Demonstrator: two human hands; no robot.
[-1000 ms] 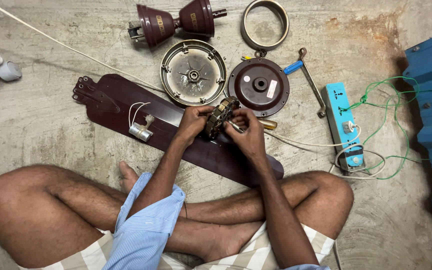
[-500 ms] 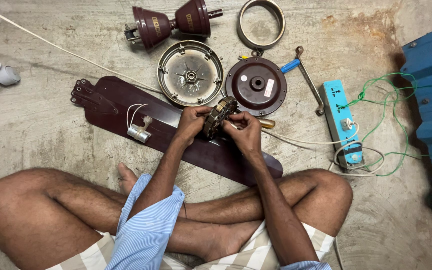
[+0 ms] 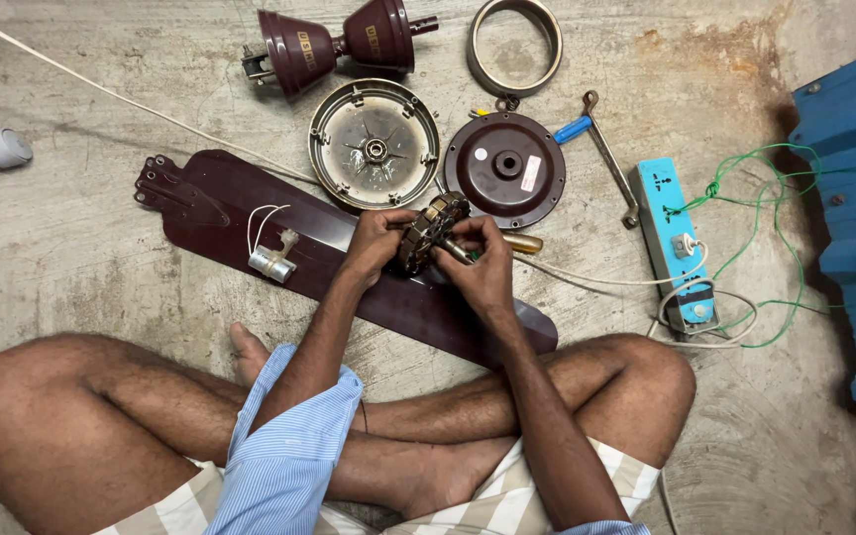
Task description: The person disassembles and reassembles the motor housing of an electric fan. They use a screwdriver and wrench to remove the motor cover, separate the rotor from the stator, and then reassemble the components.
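Maroon fan blade (image 3: 250, 213) (blue-striped sleeve (image 3: 289, 446))

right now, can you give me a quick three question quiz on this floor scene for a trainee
1. True or false: both hands hold the wound motor core above the long brown fan blade.
2. Multiple choice: what lies nearest the blue power strip? A) a metal spanner with a blue handle B) a paint tin C) a hammer
3. Short answer: which hand grips the core's outer rim, and which works at its centre?

Key
1. True.
2. A, the spanner.
3. The left hand grips the rim; the fingers of the right hand work at the centre, apparently with a small tool, too small to identify.
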